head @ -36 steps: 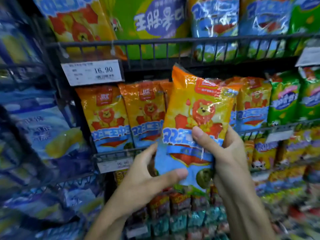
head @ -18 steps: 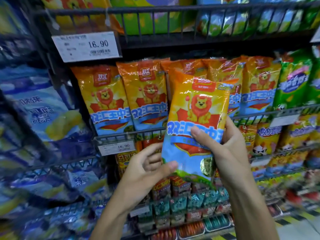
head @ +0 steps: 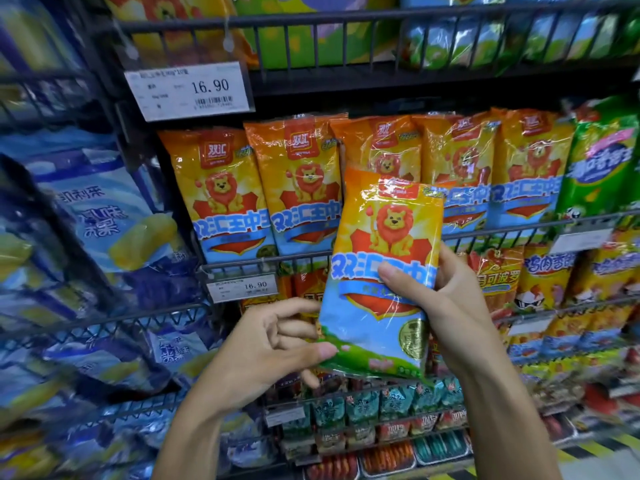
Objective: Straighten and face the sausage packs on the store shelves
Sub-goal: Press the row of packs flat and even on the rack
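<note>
Held pack (head: 382, 271) upright, lion face forward, in front of wire shelf (head: 485, 233), apart from row of packs (head: 263, 192) standing behind shelf's front rail. Right hand (head: 446, 306) grips pack's right edge, thumb across front, fingers curled behind. Left hand (head: 263, 351) pinches pack's lower left corner, thumb on front, fingers bent behind. Price tag (head: 188, 90) hangs from upper shelf's front edge, left end.

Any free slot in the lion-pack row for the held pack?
No bare slot shows: five shelved packs stand edge to edge, green packs to their right. The held pack, gripped by both the left hand and the right hand, hides the row's middle.
</note>
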`<move>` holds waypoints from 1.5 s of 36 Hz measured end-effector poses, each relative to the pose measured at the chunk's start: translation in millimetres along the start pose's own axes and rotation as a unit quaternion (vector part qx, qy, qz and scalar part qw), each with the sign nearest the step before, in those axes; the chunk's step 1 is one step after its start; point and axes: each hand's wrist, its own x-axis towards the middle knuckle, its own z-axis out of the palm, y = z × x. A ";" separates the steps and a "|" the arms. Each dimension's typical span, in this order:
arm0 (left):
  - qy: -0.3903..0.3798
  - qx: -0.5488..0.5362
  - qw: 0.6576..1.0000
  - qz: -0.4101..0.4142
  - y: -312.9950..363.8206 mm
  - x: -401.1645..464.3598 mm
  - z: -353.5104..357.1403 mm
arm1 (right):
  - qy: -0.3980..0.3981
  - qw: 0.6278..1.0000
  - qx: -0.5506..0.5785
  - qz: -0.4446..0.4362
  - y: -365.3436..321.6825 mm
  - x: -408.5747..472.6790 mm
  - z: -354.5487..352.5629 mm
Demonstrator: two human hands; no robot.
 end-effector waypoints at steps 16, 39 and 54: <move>0.063 -0.137 0.986 0.070 -5.7 6.4 44.0 | -0.057 0.998 0.009 -0.020 -4.6 -3.4 12.5; 0.151 -0.020 0.971 0.183 87.0 11.4 22.6 | -0.089 0.961 -0.167 -0.202 -71.2 13.2 26.4; 0.170 -0.099 0.910 0.365 228.5 33.3 -19.8 | -0.156 0.951 -0.184 -0.194 -147.7 58.7 36.0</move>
